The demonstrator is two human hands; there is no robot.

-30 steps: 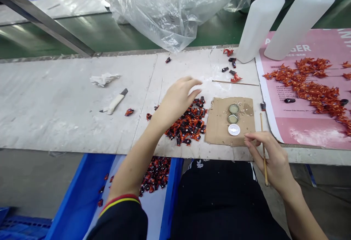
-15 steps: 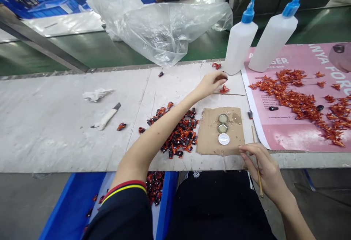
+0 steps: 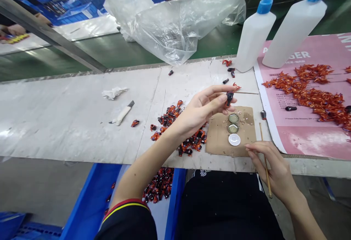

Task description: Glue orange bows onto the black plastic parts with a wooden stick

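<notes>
My left hand (image 3: 204, 106) hovers above the cardboard square (image 3: 219, 134) and pinches a small black piece (image 3: 229, 96) between thumb and fingers. My right hand (image 3: 270, 167) rests at the table's front edge, closed on a thin wooden stick (image 3: 265, 159) that points toward the cardboard. On the cardboard lie two metal caps (image 3: 233, 123) and a white round lid (image 3: 234, 139). A heap of black and orange pieces (image 3: 181, 130) lies left of the cardboard, partly hidden by my left forearm.
Two white squeeze bottles (image 3: 255, 35) with blue nozzles stand at the back right beside a pink sheet (image 3: 309, 137) strewn with orange pieces (image 3: 315, 90). A utility knife (image 3: 122, 114), crumpled tissue (image 3: 113, 92), clear plastic bag (image 3: 175, 24) and a blue bin (image 3: 90, 203) below. Another person's hands show at the far top.
My left hand has come back from the far pieces near the bottle, now holding a small black piece above the cardboard. My right hand has stayed on the stick.
</notes>
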